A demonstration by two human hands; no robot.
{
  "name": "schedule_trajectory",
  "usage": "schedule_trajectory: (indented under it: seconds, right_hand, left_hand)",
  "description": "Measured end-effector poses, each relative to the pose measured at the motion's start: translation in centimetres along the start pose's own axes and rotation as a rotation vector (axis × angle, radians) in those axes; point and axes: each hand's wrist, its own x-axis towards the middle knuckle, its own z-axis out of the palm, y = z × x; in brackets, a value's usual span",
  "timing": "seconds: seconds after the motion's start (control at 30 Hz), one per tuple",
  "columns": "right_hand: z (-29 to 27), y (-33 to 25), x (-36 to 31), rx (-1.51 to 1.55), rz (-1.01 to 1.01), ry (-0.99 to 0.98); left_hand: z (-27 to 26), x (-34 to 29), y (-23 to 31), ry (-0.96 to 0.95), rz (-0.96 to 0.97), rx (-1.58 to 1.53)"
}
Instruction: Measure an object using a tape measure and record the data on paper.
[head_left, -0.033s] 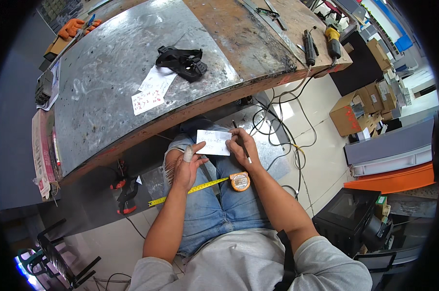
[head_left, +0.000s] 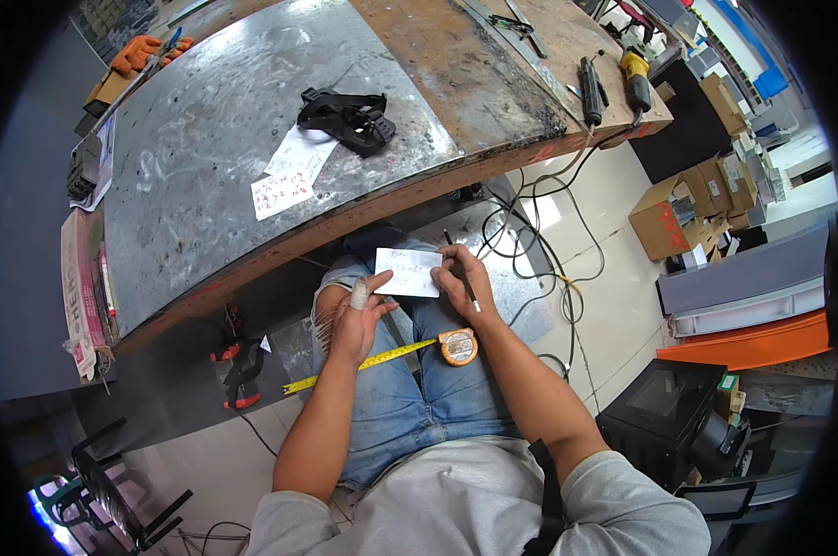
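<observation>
Above my lap is a small white paper card point(head_left: 408, 278) with handwriting on it. My left hand point(head_left: 352, 326) pinches its left edge between a thumb and fingers; one digit has a pale bandage. At the card's right edge, my right hand point(head_left: 465, 285) grips it and also holds a slim dark pen point(head_left: 447, 237), which slants up past the fingers. An orange tape measure point(head_left: 458, 347) lies on my jeans below the right hand, its yellow blade point(head_left: 363, 364) drawn out leftward under my left forearm.
Ahead stands a metal-topped workbench point(head_left: 206, 120) bearing a black strap harness point(head_left: 349, 120), written paper notes point(head_left: 284, 192) and a yellow-black power tool point(head_left: 636, 79). Cables point(head_left: 567, 278) loop over the floor on the right. A red-black tool point(head_left: 242, 371) lies at lower left; cardboard boxes point(head_left: 660, 218) stand right.
</observation>
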Motion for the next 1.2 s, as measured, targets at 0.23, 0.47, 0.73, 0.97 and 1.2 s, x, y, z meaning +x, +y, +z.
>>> schedule_trajectory:
  seconds: [0.23, 0.47, 0.73, 0.97, 1.2]
  right_hand:
    - [0.06, -0.24, -0.02, -0.011, -0.011, 0.000]
    - [0.07, -0.45, -0.08, -0.006, 0.008, -0.003]
    - [0.10, -0.18, 0.02, -0.005, -0.009, 0.004]
    - [0.09, -0.25, 0.00, -0.019, -0.020, 0.000]
    - [0.10, -0.05, -0.01, -0.007, -0.010, 0.000]
  left_hand:
    - [-0.02, -0.09, 0.11, 0.003, 0.005, 0.010]
    - [-0.18, -0.03, -0.04, 0.007, -0.009, 0.002]
    - [-0.19, -0.01, -0.04, -0.004, -0.009, 0.003]
    - [-0.05, -0.05, 0.10, -0.013, 0.000, 0.015]
    - [0.15, -0.15, 0.29, 0.007, -0.002, 0.012]
